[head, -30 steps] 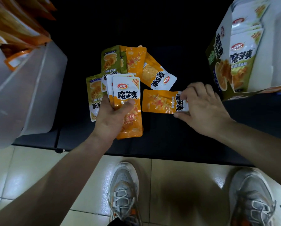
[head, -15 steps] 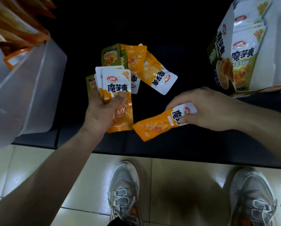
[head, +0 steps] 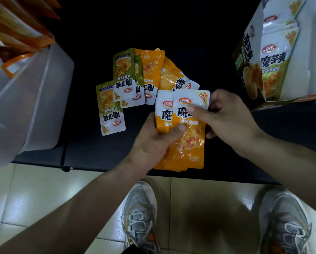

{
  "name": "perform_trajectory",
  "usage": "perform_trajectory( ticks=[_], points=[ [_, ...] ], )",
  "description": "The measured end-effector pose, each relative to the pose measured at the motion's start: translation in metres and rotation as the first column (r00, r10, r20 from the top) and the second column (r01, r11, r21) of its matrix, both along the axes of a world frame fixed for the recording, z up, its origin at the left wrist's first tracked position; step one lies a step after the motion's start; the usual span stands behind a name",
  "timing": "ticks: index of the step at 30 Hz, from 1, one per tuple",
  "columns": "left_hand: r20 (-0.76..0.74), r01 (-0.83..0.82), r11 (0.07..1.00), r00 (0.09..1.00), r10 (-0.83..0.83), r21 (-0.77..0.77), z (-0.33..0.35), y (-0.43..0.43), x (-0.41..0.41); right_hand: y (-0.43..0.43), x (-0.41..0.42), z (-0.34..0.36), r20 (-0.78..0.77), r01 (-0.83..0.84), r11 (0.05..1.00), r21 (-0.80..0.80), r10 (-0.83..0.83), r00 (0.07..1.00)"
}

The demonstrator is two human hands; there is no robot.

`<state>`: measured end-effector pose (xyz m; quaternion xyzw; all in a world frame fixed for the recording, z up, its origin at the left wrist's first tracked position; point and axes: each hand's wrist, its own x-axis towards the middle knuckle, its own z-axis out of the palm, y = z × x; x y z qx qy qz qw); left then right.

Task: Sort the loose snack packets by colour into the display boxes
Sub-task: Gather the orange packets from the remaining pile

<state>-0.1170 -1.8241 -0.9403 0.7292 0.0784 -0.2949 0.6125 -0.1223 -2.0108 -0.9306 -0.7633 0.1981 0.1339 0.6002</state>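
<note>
**Both hands on the orange stack at the table's front edge**

Head view. I take my bearings from the stack of orange snack packets [head: 188, 143], glossy foil pouches with white tops. The front one reads "魔" before a thumb covers the rest. It has "20%" in its corner and a red oval logo too small for me to read. The left hand [head: 153, 142] grips the stack from its left, thumb curled across the front. The right hand [head: 225, 116] pinches the white top, thumb on the print, fingers hidden behind. I cannot tell how many packets the stack holds.

Beyond the stack and to its left lies the loose pile of green and orange packets [head: 135, 77], overlapping, printed "魔芋爽" upside down to me. Far right of the stack, the green cardboard display box [head: 247, 52] carries the same characters and is cut off by the frame. Far left, a translucent plastic bin [head: 34, 99] is blurred.

The stack's lower end overhangs the front edge of the black table [head: 98, 149], above the tiled floor [head: 34, 198] and two grey trainers [head: 140, 213]. Bare dark table lies between stack and box.
</note>
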Motion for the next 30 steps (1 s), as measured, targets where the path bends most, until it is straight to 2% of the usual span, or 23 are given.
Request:
perform_trajectory(
  ticks=[4, 7, 9, 11, 15, 18, 20, 22, 23, 27, 30],
  points=[
    [-0.039, -0.135, 0.99, 0.99, 0.133, -0.035, 0.003, -0.007, 0.0, 0.008, -0.02, -0.005, -0.073, -0.127, 0.969, 0.21, 0.145, 0.987],
    [-0.225, -0.232, 0.953, 0.956, 0.186, -0.198, 0.005, -0.005, 0.002, 0.008, -0.027, -0.01, -0.088, -0.067, 0.94, 0.335, 0.102, 0.991],
    [-0.281, -0.229, 0.931, 0.948, 0.148, -0.285, 0.006, -0.002, 0.003, 0.005, -0.028, -0.012, -0.114, -0.027, 0.916, 0.401, 0.079, 0.99],
    [-0.245, -0.189, 0.942, 0.962, 0.121, -0.278, 0.006, -0.001, 0.004, 0.0, -0.029, -0.013, -0.12, -0.005, 0.897, 0.441, 0.065, 0.991],
    [-0.062, -0.069, 0.985, 0.996, 0.06, -0.158, 0.01, -0.006, 0.004, -0.009, -0.031, -0.01, -0.11, 0.035, 0.882, 0.471, 0.02, 0.994],
    [0.006, -0.044, 0.992, 0.999, 0.045, -0.115, 0.016, -0.015, -0.001, -0.016, -0.035, -0.004, -0.104, 0.055, 0.868, 0.494, -0.004, 0.995],
    [-0.051, -0.057, 0.987, 0.997, 0.05, -0.151, 0.021, -0.022, -0.007, -0.02, -0.041, 0.001, -0.108, 0.064, 0.857, 0.512, -0.009, 0.994],
    [-0.205, -0.132, 0.963, 0.975, 0.084, -0.235, 0.027, -0.028, -0.011, -0.026, -0.049, 0.005, -0.134, 0.107, 0.841, 0.53, -0.041, 0.99],
    [-0.232, -0.148, 0.958, 0.968, 0.091, -0.245, 0.03, -0.031, -0.013, -0.029, -0.053, 0.007, -0.148, 0.132, 0.835, 0.535, -0.061, 0.987],
    [0.032, 0.003, 0.997, 0.999, 0.0, -0.076, 0.039, -0.039, -0.023, -0.044, -0.07, 0.018, -0.143, 0.168, 0.817, 0.551, -0.106, 0.984],
    [0.046, 0.042, 0.997, 0.998, -0.039, -0.061, 0.046, -0.047, -0.029, -0.054, -0.081, 0.029, -0.102, 0.142, 0.846, 0.515, -0.105, 0.989]
  ],
)
